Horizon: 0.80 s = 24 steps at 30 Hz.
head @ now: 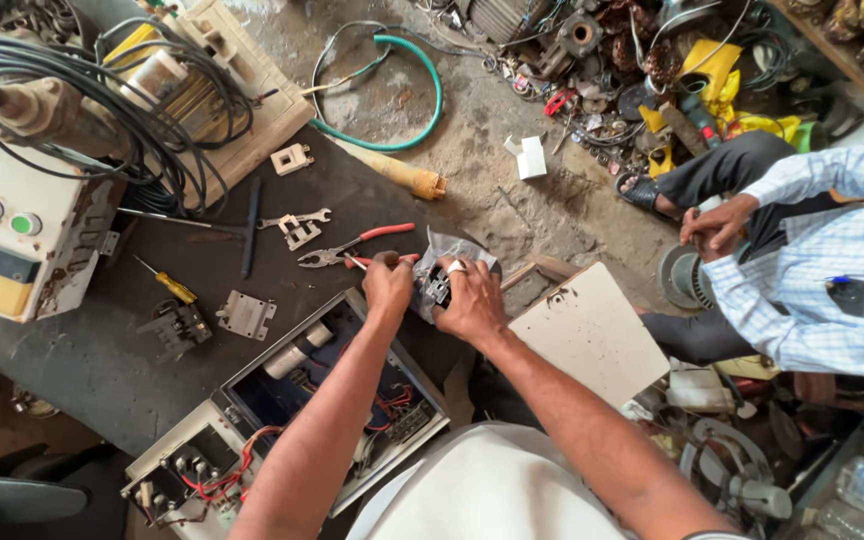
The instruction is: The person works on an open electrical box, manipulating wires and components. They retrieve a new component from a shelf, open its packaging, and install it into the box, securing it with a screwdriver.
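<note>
a small dark electrical part (437,288), half wrapped in a clear plastic bag (452,250), is held between both hands above the edge of the dark workbench (82,360). the left hand (389,290) is closed on the part's left side, fingers curled over it, and the right hand (470,300) is closed around its right side and the bag, a pale ring seen on one finger. just beyond the left hand, red-handled pliers (352,247) are laid on the bench, with a small spanner (294,220) beside them and a yellow-handled screwdriver (167,283) further left. below the forearms an opened metal control box (282,395) is seen, with red wires and components inside. a cream panel with a red and a green button (2,240) is set at the bench's left end under a bundle of black cables (102,90). a green hose (422,90) is curved over the dusty floor. at the right, a seated person in a checked shirt (832,280) is seen, their hands (717,225) joined at the knee, well apart from the work
</note>
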Motion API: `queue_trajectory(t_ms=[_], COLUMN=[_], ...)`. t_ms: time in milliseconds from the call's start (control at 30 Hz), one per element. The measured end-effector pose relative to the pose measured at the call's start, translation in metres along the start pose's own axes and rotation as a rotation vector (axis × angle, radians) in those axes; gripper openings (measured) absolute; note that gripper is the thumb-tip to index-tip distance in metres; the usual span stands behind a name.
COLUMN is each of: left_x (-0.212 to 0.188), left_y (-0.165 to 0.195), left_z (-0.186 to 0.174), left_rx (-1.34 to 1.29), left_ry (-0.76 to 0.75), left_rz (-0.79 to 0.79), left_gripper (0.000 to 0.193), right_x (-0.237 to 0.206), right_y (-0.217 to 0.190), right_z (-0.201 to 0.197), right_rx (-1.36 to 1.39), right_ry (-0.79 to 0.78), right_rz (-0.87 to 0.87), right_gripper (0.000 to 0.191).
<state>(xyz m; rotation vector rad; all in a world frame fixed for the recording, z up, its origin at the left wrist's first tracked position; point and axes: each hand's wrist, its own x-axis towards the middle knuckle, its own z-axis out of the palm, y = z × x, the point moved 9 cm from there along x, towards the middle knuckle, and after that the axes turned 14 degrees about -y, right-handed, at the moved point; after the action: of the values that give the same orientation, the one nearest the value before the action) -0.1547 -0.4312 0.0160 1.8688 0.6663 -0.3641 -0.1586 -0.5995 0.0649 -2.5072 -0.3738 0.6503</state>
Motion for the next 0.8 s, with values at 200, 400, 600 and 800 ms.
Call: queue_trajectory(t_ms=[200, 400, 600, 800], left_x=[-0.020, -0.077, -0.139, -0.184], left_y=[0.023, 0.065, 0.094, 0.093], left_z=[0.035, 0.105, 0.177, 0.204], left_rx=[0.103, 0.149, -0.013, -0.497], left_ry=[-0.261, -0.249, -0.335, -0.426], left_rz=[0.012, 0.210, 0.176, 0.038], left_gripper=[0.054, 0.056, 0.047, 0.038], right_x=[-0.047, -0.132, -0.215, -0.288], right_y=[0.078, 0.137, 0.180, 0.193], right_z=[-0.003, -0.012, -0.061, -0.111], right_rx=[0.999, 1.253, 1.102, 0.976], right_ry=[0.119, 0.202, 0.555, 0.537], right_rz=[0.034, -0.146, -0.170, -0.283], right_gripper=[0.051, 0.050, 0.063, 0.074])
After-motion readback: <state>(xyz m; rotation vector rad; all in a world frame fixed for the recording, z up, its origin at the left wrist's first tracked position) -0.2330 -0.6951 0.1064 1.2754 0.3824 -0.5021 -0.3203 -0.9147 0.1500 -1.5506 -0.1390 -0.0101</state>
